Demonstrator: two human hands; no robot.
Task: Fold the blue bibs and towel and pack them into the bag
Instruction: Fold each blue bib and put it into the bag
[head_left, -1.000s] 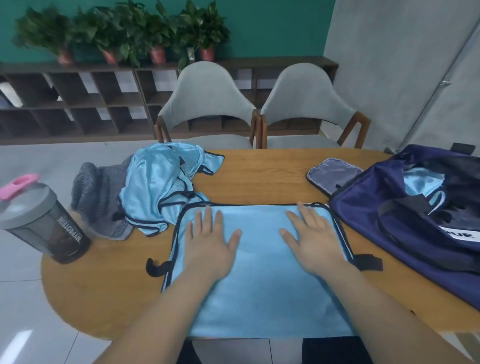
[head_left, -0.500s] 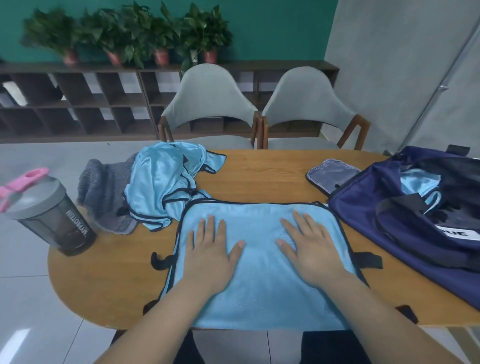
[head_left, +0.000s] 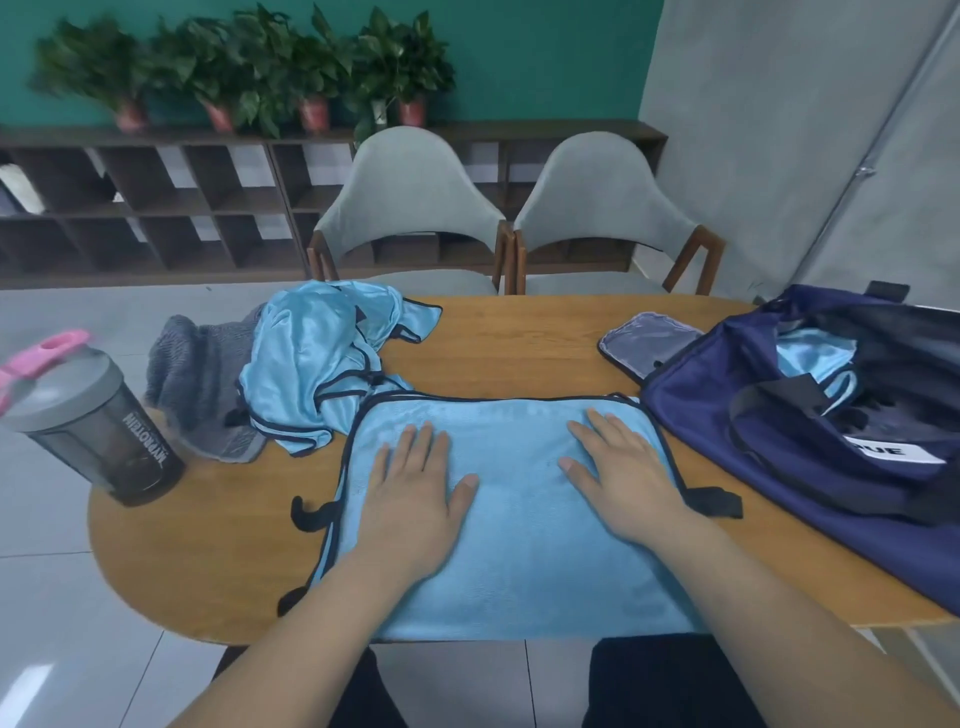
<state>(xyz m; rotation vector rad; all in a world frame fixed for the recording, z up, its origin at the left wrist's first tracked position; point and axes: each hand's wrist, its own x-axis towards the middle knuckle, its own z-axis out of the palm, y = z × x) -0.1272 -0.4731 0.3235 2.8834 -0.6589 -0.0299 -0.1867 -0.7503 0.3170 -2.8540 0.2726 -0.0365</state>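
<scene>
A light blue bib (head_left: 511, 566) with black trim lies spread flat on the wooden table (head_left: 208, 561), its near edge hanging over the table's front. My left hand (head_left: 413, 491) and my right hand (head_left: 621, 480) both press on it, palms down with straight fingers. Several crumpled shiny blue bibs (head_left: 317, 358) are heaped at the back left, partly over a grey towel (head_left: 195, 374). The navy bag (head_left: 779, 415) stands unzipped at the right, with blue fabric (head_left: 810, 356) inside.
A grey shaker bottle (head_left: 98, 421) with a pink lid stands at the table's left edge. A small grey pouch (head_left: 647, 343) lies just left of the bag. Two grey chairs (head_left: 410, 208) stand behind the table, with a dark shelf unit and potted plants beyond.
Both hands have slid a little toward me over the bib, still flat on it. The view has shifted slightly; nothing else has moved.
</scene>
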